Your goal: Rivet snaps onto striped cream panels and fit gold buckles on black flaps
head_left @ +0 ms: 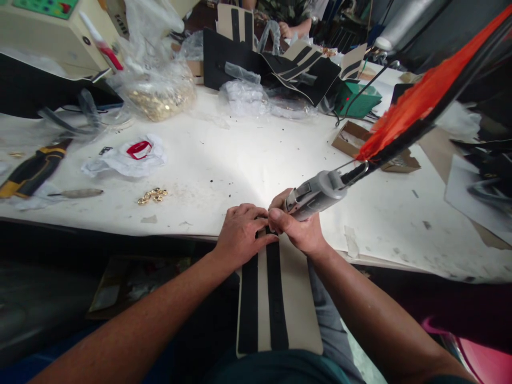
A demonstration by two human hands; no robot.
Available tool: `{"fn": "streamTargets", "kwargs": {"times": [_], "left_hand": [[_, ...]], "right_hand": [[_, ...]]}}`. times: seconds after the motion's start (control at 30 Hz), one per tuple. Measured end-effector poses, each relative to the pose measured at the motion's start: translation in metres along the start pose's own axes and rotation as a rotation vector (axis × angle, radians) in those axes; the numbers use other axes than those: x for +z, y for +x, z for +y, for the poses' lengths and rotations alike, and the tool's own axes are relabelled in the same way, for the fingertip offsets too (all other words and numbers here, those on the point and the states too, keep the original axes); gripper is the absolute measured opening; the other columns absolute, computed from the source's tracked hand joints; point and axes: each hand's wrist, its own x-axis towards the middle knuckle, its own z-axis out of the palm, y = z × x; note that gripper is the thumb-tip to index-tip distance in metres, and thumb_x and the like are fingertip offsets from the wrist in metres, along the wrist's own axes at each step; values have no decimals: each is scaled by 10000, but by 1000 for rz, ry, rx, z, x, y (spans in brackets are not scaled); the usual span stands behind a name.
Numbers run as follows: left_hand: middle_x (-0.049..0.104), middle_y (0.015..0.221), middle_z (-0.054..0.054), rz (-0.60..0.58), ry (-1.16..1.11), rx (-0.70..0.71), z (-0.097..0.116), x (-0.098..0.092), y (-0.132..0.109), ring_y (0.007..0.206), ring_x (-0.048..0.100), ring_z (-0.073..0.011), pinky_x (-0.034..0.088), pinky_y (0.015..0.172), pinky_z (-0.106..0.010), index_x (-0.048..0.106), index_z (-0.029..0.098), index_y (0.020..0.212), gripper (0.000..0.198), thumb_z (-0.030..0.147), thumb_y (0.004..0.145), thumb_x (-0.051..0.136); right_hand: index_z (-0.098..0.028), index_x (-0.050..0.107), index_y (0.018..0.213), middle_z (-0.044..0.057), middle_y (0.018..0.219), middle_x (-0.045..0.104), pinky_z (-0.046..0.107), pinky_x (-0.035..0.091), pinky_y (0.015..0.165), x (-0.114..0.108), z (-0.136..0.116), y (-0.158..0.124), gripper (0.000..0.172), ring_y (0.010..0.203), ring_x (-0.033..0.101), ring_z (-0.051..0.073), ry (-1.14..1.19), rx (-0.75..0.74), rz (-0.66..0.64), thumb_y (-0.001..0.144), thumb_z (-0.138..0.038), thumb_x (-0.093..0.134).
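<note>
A beige panel with black stripes (296, 304) lies across my lap, its far end at the table's front edge. My left hand (244, 234) is closed over that far end, thumb along the middle black strip and fingers bent beside it. In my right hand (302, 229) is a grey electric screwdriver (318, 194), tilted with its rear end up to the right. Its front end points toward the strip by my left fingertips; the fingers hide its tip and whatever lies under it. A black cord wrapped in orange cloth (432, 101) runs from its rear.
Small gold fittings (152, 196), an awl (82, 193) and black-and-yellow pliers (34, 168) lie at left. Behind are a bag of gold parts (160, 98), more striped panels (300, 61), a green box (358, 100) and a cardboard tray (352, 140). Another person's hand (285, 29) shows far back.
</note>
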Motion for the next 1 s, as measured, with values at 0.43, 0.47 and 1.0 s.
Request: {"fn": "streamTargets", "kwargs": {"times": [0.43, 0.47, 1.0], "left_hand": [[768, 1131, -83, 20, 41, 13, -2, 2, 0, 1198, 622, -346, 444, 993, -507, 828, 261, 1041, 326, 567, 952, 760], [766, 1133, -83, 19, 39, 7, -1, 2, 0, 1199, 622, -344, 443, 996, -506, 828, 261, 1033, 326, 569, 954, 756], [762, 1245, -77, 11, -9, -41, 8, -1, -3, 1230, 623, -369, 467, 1022, -572, 815, 270, 1139, 268, 405, 909, 844]], "right_hand": [[-239, 559, 816, -5, 719, 600, 304, 516, 595, 3, 8, -3, 312, 669, 576, 165, -31, 1, 12, 883, -437, 790], [-242, 552, 817, -7, 718, 596, 304, 517, 597, 2, 9, -3, 326, 672, 574, 165, -30, 5, 17, 875, -446, 799], [-222, 654, 799, 1, 662, 605, 331, 468, 553, 1, -2, 0, 388, 580, 539, 176, 99, 8, 2, 857, -551, 852]]}}
